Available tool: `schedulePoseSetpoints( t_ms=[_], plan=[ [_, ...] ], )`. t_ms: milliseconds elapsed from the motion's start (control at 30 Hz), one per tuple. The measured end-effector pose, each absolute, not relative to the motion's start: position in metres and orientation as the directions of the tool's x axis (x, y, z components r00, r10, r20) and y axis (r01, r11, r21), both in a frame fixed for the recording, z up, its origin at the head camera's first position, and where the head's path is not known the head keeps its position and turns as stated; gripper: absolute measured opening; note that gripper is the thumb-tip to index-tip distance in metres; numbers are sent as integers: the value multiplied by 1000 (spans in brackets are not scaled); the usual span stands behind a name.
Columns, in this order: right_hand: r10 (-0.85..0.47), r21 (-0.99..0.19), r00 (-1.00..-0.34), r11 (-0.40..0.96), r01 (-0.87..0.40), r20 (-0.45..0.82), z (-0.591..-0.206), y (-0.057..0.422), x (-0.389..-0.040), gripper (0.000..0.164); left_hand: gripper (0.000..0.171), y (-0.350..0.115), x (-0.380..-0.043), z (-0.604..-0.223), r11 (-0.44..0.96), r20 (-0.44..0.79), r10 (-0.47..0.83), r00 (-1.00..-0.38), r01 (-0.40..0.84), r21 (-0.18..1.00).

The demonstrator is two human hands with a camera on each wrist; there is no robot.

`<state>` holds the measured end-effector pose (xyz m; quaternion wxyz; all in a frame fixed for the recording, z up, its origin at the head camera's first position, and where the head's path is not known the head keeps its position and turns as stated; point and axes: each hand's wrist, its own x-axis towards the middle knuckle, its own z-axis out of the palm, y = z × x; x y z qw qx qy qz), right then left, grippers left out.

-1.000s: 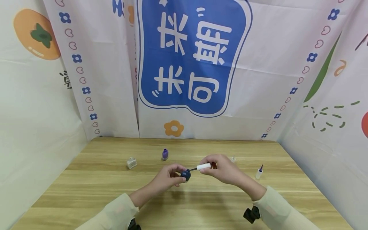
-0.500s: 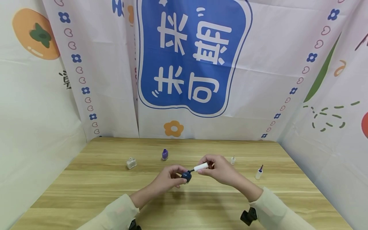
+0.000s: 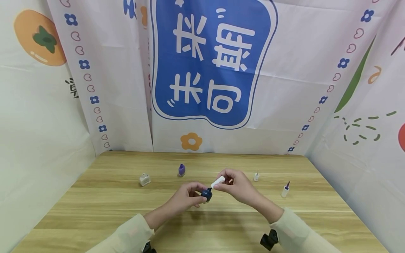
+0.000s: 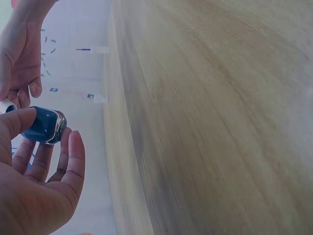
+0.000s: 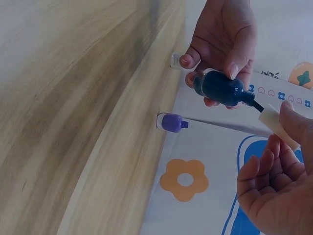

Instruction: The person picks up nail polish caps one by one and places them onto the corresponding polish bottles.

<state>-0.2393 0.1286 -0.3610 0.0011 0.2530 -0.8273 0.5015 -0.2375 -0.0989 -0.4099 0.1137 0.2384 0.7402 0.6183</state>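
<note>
Held above a wood-grain surface (image 3: 110, 211), a dark blue polish bottle (image 3: 206, 195) meets its white cap (image 3: 218, 182), which sits closer to the neck and more steeply tilted than a second ago, when it lay nearly level and more of the brush (image 5: 258, 105) showed. The right hand (image 3: 237, 185) has moved in toward the left with it; the purple bottle (image 3: 181, 170) and clear bottle (image 3: 145, 180) stand where they stood.

The blue bottle leans, its long axis running up and toward the right hand, neck facing the cap. The cap's axis slopes from its open end, low beside the neck, up to the right in the head view; a short stretch of brush bridges the two.

The fingers of the left hand (image 3: 182, 197) pinch the bottle; those of the right grip the cap. At right, two brush caps (image 3: 285, 192) stand bristles up.
</note>
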Motion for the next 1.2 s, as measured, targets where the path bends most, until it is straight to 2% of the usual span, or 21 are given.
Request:
schedulePoseSetpoints(
  t_ms=[367, 633, 1200],
  plan=[
    [-431, -825, -865, 368, -429, 257, -353, 119, -232, 12, 27, -96, -236, -408, 112, 127, 490, -862, 207, 972],
    [-439, -823, -858, 360, -439, 265, -363, 119, -237, 16, 27, -95, -235, -406, 101, 127, 499, -857, 203, 974],
    [-395, -828, -878, 371, -421, 270, -372, 113, -237, 15, 27, -95, -235, -409, 96, 142, 502, -853, 218, 971]
  ],
)
